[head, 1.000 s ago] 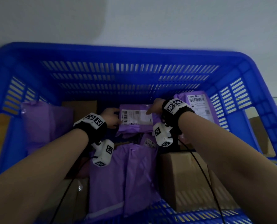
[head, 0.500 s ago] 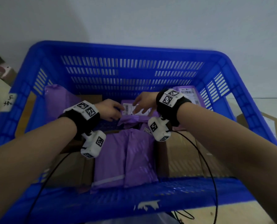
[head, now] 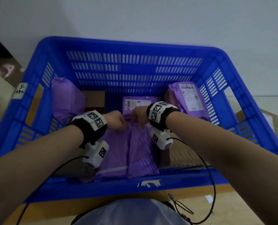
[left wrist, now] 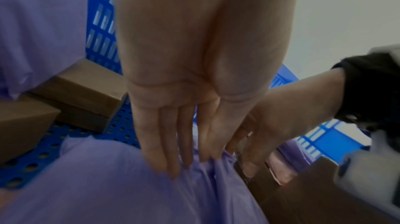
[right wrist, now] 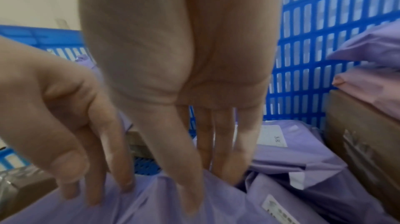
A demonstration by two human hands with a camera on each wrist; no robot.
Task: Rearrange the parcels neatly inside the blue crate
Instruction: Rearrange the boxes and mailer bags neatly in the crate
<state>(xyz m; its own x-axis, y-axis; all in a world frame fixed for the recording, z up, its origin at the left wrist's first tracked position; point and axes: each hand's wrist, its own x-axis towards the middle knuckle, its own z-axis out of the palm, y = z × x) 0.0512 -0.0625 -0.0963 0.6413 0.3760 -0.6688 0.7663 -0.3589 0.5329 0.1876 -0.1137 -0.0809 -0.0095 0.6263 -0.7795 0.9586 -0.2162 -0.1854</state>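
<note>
Blue slatted plastic crate (head: pixel 135 46): upright purple mailer (head: pixel 67 98) at far left, brown cardboard box (head: pixel 94 99) beside it. Left hand (head: pixel 114 118) and right hand (head: pixel 139 115) pinched the large purple poly-mailer parcel's (head: pixel 127 151) far edge at centre; half a second earlier they were at the labelled mailer (head: pixel 138 103) beyond. Labelled purple mailer (head: pixel 187 98) leaned far right.

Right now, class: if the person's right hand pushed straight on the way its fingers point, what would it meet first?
The right hand points down; its fingertips already pinch the large purple mailer lying in the blue crate. It would press into that mailer first. What lies beneath is hidden.
</note>
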